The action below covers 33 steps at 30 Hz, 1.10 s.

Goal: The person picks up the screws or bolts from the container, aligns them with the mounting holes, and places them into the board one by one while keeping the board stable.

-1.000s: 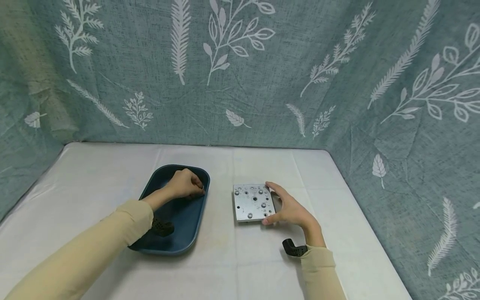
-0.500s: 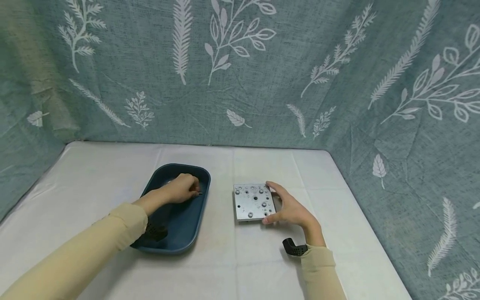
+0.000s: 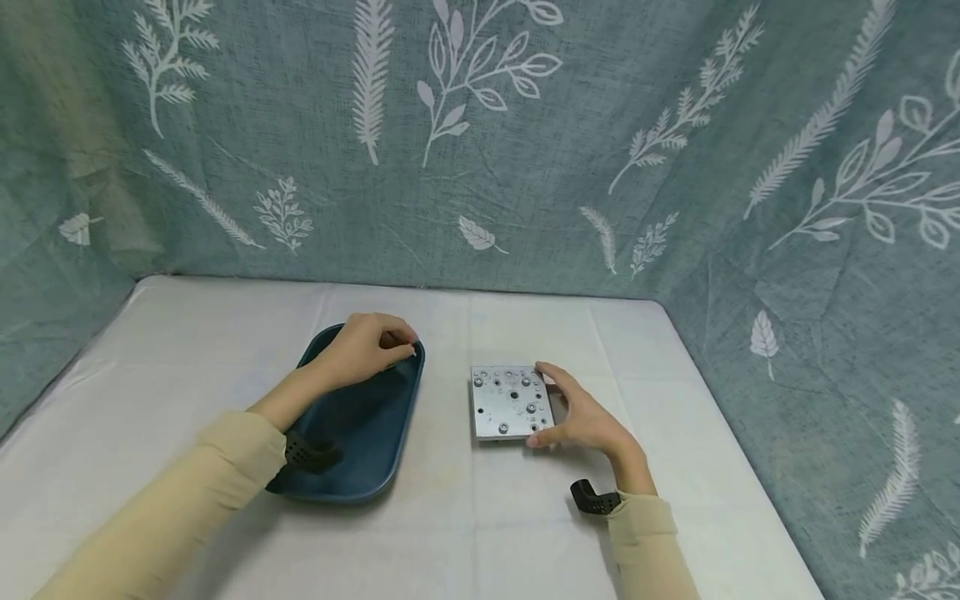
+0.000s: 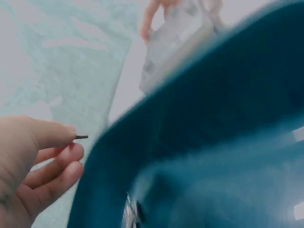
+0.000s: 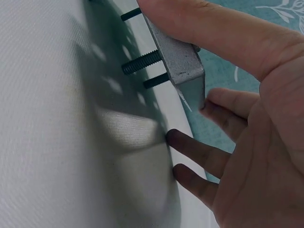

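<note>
My left hand (image 3: 365,352) is above the far right rim of the dark blue tray (image 3: 411,417). In the left wrist view, its thumb and fingertips pinch a small screw (image 4: 82,137); only the thin dark end shows. My right hand (image 3: 588,419) grips the right side of a square metal plate (image 3: 497,414), thumb at the near edge and fingers at the far edge. Screw heads and holes dot the plate's top. Beneath it, threaded screw shanks (image 5: 142,62) stick out and hold it off the table, as the right wrist view shows.
A few shiny metal pieces (image 4: 131,213), blurred, lie in a corner of the tray. White cloth (image 3: 442,517) covers the table. Behind and at the right hangs a green curtain (image 3: 525,208) with leaf prints. A black wrist device (image 3: 592,497) sits at the right cuff.
My left hand has risen from inside the tray to above its far right rim, carrying the small screw. The right hand and plate have stayed in place.
</note>
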Each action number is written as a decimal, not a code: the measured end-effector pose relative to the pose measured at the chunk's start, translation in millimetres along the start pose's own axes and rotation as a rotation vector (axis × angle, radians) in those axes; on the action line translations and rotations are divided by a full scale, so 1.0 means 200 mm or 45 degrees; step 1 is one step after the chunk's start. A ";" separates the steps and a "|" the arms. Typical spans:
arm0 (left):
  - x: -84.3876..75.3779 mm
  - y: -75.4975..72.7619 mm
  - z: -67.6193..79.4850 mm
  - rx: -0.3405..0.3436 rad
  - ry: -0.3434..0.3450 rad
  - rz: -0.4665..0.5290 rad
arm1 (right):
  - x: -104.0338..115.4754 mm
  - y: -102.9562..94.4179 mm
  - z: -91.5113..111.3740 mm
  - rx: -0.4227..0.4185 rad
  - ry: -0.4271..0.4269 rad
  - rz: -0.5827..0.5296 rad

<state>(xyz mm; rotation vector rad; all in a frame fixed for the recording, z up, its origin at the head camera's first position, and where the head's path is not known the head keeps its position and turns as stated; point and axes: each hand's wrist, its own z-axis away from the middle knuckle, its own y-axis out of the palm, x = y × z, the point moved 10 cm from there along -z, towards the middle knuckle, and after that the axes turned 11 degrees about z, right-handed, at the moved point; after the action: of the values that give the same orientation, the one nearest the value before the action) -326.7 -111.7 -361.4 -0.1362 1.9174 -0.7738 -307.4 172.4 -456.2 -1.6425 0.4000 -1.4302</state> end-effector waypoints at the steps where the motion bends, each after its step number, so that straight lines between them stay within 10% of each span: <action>1: -0.02 0.00 -0.01 -0.018 -0.003 0.027 | 0.00 0.00 0.00 0.001 0.002 0.000; 6: -0.09 0.06 -0.07 -0.038 0.001 0.132 | 0.01 0.00 0.00 -0.010 -0.042 -0.021; 20: -0.18 0.50 -0.12 0.418 0.151 0.263 | 0.02 0.00 -0.02 -0.011 -0.018 -0.014; 33: -0.20 0.60 -0.14 0.487 0.143 0.136 | -0.02 0.01 0.01 0.004 0.013 -0.047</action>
<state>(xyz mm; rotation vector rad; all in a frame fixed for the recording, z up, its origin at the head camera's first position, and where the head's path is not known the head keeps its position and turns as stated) -302.8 11.0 -391.7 0.2476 1.8269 -1.0767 -306.5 174.9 -459.7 -1.6485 0.3755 -1.4662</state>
